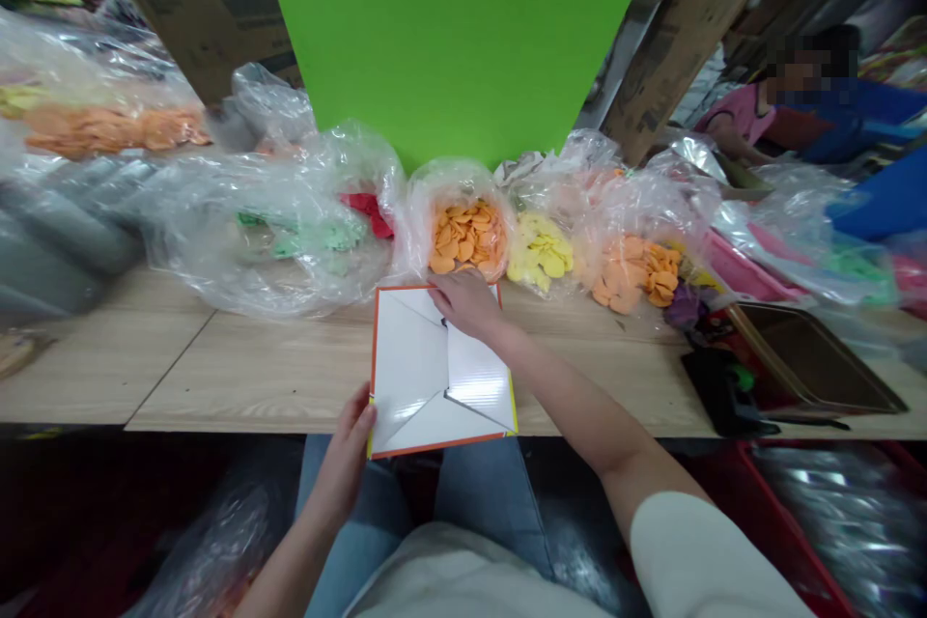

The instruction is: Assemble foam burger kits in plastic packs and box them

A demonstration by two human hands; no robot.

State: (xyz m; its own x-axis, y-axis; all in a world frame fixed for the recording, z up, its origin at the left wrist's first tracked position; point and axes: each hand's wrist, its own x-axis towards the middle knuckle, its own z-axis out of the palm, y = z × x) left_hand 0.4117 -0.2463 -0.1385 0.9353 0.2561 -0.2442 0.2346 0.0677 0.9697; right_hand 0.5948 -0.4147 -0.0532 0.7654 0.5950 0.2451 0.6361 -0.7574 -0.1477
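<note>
Left-hand fingers grip the near edge of a white folded card with orange trim; right-hand fingers, pressed together, rest on its far edge. It lies on a wooden counter, plastic bags of orange and yellow shapes just beyond it, a green board farther behind it.

This looks like a small, crowded craft workshop. A wooden bench is lined with clear plastic bags of paper-thin cut-outs in orange, yellow and green. A folded card is being handled at the front, a tray sits to one side, cardboard sheets stand behind, and a co-worker sits nearby.
</note>
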